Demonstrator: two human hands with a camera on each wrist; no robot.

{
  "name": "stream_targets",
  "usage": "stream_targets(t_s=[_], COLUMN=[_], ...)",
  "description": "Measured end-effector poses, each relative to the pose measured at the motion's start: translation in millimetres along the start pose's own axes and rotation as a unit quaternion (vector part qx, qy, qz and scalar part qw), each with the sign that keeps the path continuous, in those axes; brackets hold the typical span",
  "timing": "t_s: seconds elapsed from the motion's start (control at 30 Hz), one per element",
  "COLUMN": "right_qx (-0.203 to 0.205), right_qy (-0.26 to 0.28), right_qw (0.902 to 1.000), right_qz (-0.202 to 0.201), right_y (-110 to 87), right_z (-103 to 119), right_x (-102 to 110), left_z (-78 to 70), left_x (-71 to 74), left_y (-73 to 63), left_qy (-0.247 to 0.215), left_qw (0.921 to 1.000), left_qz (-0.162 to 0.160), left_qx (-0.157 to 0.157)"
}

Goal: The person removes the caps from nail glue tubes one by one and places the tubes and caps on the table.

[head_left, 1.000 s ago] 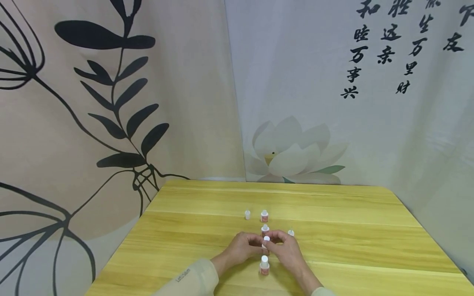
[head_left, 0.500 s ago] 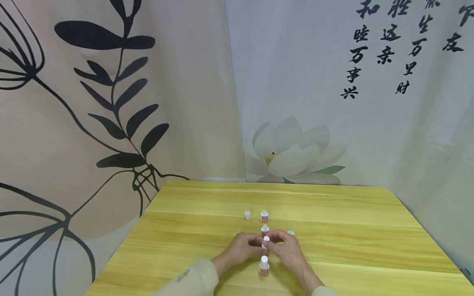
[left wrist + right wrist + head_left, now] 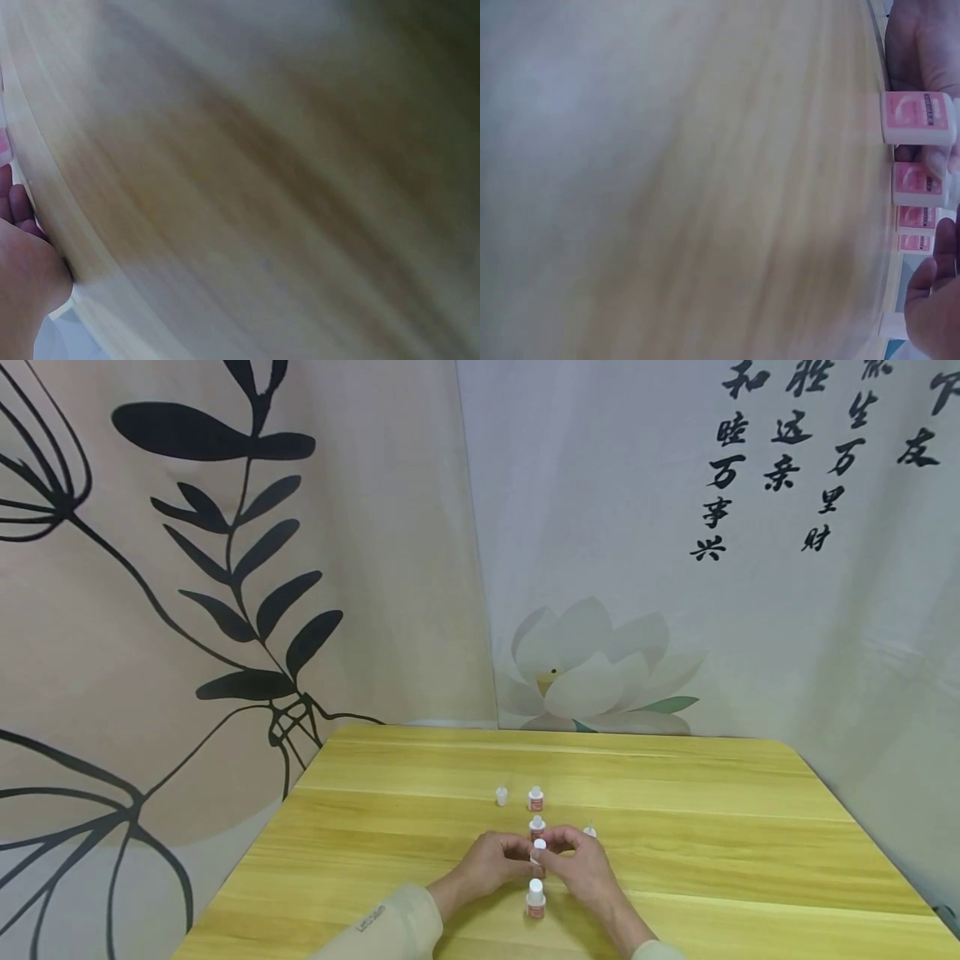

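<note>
Small white bottles with pink labels stand in a column on the wooden table. My left hand (image 3: pixel 489 863) and right hand (image 3: pixel 583 867) meet around the second-nearest bottle (image 3: pixel 539 845), pinching it from both sides; its white top shows between the fingertips. Closer to me is another bottle (image 3: pixel 536 900), upright and untouched. Behind the hands are a third bottle (image 3: pixel 537 826) and a far bottle (image 3: pixel 536 799). From the right wrist view, the nearest bottle (image 3: pixel 919 118) partly covers the pinched bottle (image 3: pixel 917 183). Only part of the left hand (image 3: pixel 30 274) shows in the left wrist view.
A small white piece (image 3: pixel 501 796), perhaps a cap, sits left of the far bottle. Another small white piece (image 3: pixel 590 832) is just beyond my right hand, partly hidden by it. The table (image 3: pixel 720 827) ends at a printed curtain (image 3: pixel 405 568).
</note>
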State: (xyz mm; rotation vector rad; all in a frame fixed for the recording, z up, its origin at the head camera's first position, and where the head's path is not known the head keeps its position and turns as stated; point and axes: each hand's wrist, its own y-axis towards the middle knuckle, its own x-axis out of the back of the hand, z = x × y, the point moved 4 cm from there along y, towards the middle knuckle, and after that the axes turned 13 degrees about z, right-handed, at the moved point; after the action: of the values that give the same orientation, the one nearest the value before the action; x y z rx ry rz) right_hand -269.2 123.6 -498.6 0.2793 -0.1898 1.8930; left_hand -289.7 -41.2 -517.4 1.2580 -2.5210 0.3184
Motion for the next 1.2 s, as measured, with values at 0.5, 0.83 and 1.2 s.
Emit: stream_targets(t_s=[0.5, 0.83, 1.2], right_qx=[0.002, 0.003, 0.007], right_qy=[0.003, -0.006, 0.007], right_qw=[1.0000, 1.0000, 0.9999], right_qz=[0.007, 0.001, 0.002], right_y=[1.5, 1.5, 0.7], right_z=[-1, 1, -1], right_x=[-1, -1, -1], left_z=[1.1, 2.4, -17.2], left_x=[0.0, 0.4, -1.2], left_y=[0.0, 1.2, -6.3], left_qy=[-0.007, -0.004, 0.008], left_qw=[1.0000, 0.9999, 0.9998], left_qz=[-0.001, -0.001, -0.014], left_qx=[-0.002, -0.010, -0.015])
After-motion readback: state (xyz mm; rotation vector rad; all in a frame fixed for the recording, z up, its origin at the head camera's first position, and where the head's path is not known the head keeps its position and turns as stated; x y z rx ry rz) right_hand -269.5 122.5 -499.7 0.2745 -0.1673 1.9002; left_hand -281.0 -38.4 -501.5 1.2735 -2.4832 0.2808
